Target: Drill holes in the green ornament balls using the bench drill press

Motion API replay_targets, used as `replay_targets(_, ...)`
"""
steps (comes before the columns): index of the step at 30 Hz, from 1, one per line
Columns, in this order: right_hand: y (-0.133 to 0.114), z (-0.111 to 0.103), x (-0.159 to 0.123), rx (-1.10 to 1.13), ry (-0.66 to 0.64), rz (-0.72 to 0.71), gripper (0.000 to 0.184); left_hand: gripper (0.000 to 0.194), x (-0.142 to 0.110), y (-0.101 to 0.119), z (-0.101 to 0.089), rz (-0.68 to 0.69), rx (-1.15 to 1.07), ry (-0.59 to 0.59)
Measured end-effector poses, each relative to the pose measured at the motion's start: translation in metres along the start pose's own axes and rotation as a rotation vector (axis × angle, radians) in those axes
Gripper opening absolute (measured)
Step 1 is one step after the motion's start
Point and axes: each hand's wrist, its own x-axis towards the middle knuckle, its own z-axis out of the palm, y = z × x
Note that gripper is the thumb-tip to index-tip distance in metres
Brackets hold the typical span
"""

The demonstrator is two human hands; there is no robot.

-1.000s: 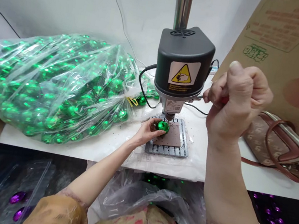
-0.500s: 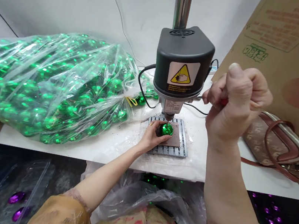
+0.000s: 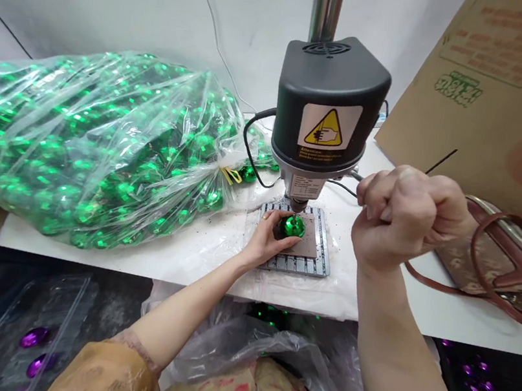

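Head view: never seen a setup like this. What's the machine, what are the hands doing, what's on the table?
There's no robot here: one camera on a person's head looks forward and down at two bare hands. The machine looks like a small drill press. The left hand holds a shiny green ball under the drill, over a brown board on the metal base. Whether the drill touches the ball is too small to tell. The right hand is closed around the end of the lever. On the white table, a clear bag of green balls lies to the left, and a purse to the right.
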Motion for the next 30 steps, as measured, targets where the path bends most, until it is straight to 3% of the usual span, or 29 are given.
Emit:
replay_targets(7, 0.006, -0.003, -0.008, -0.027, 0.036, -0.056, 0.048, 0.054, 0.0, -0.001, -0.002, -0.004, -0.005, -0.03)
replay_targets(12, 0.013, -0.009, -0.016, -0.013, -0.004, -0.157, 0.048, 0.053, 0.001, -0.003, -0.001, -0.003, -0.017, -0.028)
replay_targets(23, 0.017, -0.016, -0.026, -0.001, -0.034, -0.207, 0.045, 0.055, -0.001, -0.005, -0.001, -0.001, -0.013, -0.008)
replay_targets(26, 0.007, -0.005, -0.014, -0.007, 0.042, -0.103, 0.045, 0.057, -0.001, -0.007, 0.002, -0.023, -0.029, -0.001)
replay_targets(30, -0.008, 0.013, 0.018, -0.05, 0.108, 0.155, 0.039, 0.056, -0.002, -0.002, 0.009, -0.092, -0.099, 0.074)
